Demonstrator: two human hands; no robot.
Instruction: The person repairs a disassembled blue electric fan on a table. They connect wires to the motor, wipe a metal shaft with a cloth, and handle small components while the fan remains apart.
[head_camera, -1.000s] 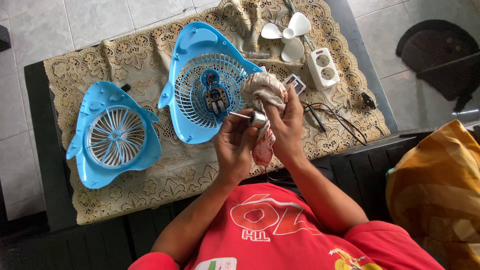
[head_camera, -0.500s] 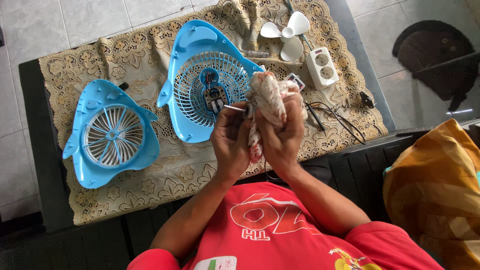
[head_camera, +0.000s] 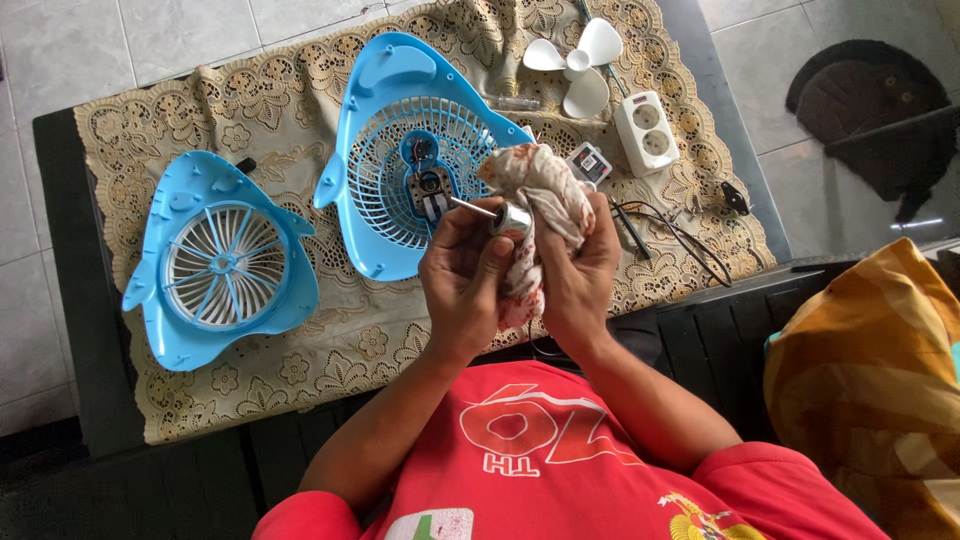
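On the tabletop (head_camera: 120, 400) beyond the grip, both blue fan housings (head_camera: 420, 150) lie separated with the white blade (head_camera: 575, 65) removed, while the left hand (head_camera: 465, 280) grasps the small motor (head_camera: 510, 220) and the right hand (head_camera: 580, 275) clenches a patterned cloth (head_camera: 545, 190) around it, cleaning apparently unfinished.

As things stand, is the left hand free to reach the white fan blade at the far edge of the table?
Probably not: the left hand grips a small metal motor, though nothing blocks the way to the fan blade.

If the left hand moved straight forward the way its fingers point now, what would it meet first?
Most likely the blue fan grille lying just beyond the left hand, which holds a small motor; height above it is unclear.
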